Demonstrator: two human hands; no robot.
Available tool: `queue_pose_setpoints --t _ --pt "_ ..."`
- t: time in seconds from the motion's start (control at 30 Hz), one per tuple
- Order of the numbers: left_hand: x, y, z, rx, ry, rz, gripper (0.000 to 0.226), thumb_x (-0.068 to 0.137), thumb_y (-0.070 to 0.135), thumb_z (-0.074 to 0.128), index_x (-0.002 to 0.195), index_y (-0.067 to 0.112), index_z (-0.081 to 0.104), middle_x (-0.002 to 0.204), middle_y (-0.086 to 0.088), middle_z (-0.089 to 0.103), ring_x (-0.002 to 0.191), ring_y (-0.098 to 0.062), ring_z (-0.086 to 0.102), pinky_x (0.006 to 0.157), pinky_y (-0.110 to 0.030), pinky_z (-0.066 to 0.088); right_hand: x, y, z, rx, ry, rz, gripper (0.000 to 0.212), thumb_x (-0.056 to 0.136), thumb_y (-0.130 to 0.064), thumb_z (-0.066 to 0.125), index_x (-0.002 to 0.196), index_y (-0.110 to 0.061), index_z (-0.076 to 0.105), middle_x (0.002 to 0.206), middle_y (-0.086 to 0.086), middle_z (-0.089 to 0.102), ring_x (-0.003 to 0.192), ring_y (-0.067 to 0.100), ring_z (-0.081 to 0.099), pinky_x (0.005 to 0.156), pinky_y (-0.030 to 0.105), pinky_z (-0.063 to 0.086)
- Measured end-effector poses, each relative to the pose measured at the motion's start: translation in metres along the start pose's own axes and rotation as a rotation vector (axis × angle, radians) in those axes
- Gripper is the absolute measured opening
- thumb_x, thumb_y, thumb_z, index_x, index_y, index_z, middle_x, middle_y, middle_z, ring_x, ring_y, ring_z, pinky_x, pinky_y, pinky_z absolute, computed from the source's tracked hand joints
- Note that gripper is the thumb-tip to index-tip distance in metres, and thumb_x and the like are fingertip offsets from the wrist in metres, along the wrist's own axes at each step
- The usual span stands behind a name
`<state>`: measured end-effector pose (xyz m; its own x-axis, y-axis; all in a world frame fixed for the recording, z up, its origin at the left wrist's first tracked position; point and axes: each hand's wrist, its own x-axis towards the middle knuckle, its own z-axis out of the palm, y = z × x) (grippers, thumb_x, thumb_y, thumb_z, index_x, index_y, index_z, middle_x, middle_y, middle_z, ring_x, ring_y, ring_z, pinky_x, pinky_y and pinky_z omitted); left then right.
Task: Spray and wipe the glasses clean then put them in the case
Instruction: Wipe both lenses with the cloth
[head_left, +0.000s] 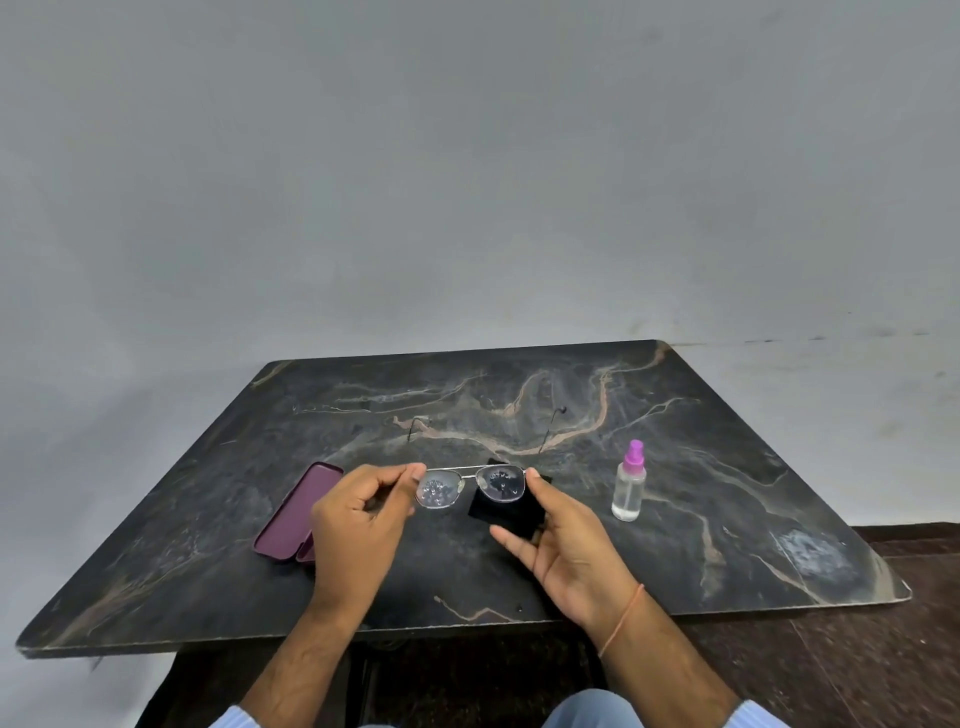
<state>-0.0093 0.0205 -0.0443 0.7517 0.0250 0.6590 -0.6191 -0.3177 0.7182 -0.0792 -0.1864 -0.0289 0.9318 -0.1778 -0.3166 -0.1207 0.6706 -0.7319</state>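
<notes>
Metal-framed glasses (470, 486) are held up over the dark marble table (675, 415), temples unfolded and pointing away from me, droplets on both lenses. My left hand (358, 519) pinches the left corner of the frame. My right hand (561, 540) touches the right corner with a fingertip and holds a black cloth (506, 517) beneath the right lens. A purple case (298, 512) lies open on the table left of my left hand. A clear spray bottle (629, 483) with a pink nozzle stands upright to the right of my right hand.
The table's front edge (467, 623) runs just under my wrists. A grey wall rises behind the table. Dark floor shows at the right, and a whitish smudge (810, 551) marks the table's right front corner.
</notes>
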Motion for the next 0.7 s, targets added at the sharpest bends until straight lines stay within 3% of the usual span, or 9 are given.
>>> queue_pose_setpoints --t 0.17,0.27,0.37,0.47,0.53,0.63,0.7 --pt "-0.006 -0.019 -0.002 -0.081 -0.034 -0.071 0.010 0.096 0.024 0.080 0.098 0.017 0.085 0.083 0.000 0.080 0.073 -0.020 0.080 0.068 -0.052 0.068 0.009 0.004 0.002 -0.014 -0.068 -0.010 0.023 0.104 -0.018 0.063 0.116 -0.001 0.074 0.114 0.016 0.081 0.098 0.021 0.081 0.076 0.037 0.068" --pt "-0.010 -0.020 -0.001 -0.184 -0.057 -0.169 0.014 0.094 0.026 0.078 0.106 0.025 0.083 0.095 0.002 0.085 0.080 -0.015 0.082 0.068 -0.041 0.071 0.013 0.006 0.001 -0.057 -0.069 0.004 0.021 0.105 -0.013 0.061 0.113 0.000 0.074 0.111 0.017 0.081 0.094 0.020 0.081 0.070 0.033 0.067" --pt "-0.014 -0.020 0.001 -0.211 -0.109 -0.191 0.022 0.093 0.027 0.076 0.112 0.035 0.079 0.104 0.015 0.085 0.083 -0.010 0.083 0.067 -0.028 0.069 0.016 0.008 0.002 -0.102 -0.040 0.002 0.019 0.106 -0.010 0.059 0.111 0.000 0.075 0.110 0.018 0.081 0.092 0.020 0.081 0.069 0.033 0.068" --pt "-0.014 -0.025 0.002 -0.185 -0.176 -0.217 0.030 0.093 0.034 0.077 0.123 0.031 0.078 0.104 0.010 0.086 0.087 -0.011 0.084 0.073 -0.036 0.071 0.019 0.010 0.002 -0.112 0.000 -0.007 0.021 0.107 -0.009 0.058 0.112 0.002 0.075 0.108 0.018 0.082 0.091 0.021 0.080 0.070 0.034 0.068" --pt "-0.014 -0.027 0.001 -0.151 -0.240 -0.199 0.045 0.087 0.040 0.082 0.131 0.029 0.075 0.104 0.007 0.085 0.088 -0.009 0.083 0.079 -0.031 0.069 0.020 0.010 0.000 -0.096 0.020 -0.009 0.020 0.107 -0.009 0.058 0.112 0.002 0.074 0.111 0.020 0.081 0.093 0.023 0.080 0.067 0.033 0.068" --pt "-0.015 -0.030 -0.005 -0.161 -0.354 -0.178 0.070 0.075 0.037 0.095 0.140 0.029 0.072 0.124 0.016 0.077 0.102 -0.011 0.080 0.072 -0.028 0.070 0.022 0.010 0.000 -0.082 0.015 -0.001 0.020 0.107 -0.010 0.058 0.112 0.002 0.074 0.111 0.020 0.081 0.090 0.023 0.081 0.064 0.031 0.066" --pt "-0.014 -0.033 -0.008 -0.130 -0.366 -0.136 0.070 0.074 0.034 0.097 0.139 0.036 0.072 0.124 0.020 0.074 0.102 -0.015 0.075 0.069 -0.027 0.069 0.022 0.010 0.000 -0.097 0.000 -0.002 0.020 0.107 -0.010 0.058 0.110 0.000 0.075 0.109 0.019 0.081 0.089 0.021 0.081 0.064 0.031 0.066"
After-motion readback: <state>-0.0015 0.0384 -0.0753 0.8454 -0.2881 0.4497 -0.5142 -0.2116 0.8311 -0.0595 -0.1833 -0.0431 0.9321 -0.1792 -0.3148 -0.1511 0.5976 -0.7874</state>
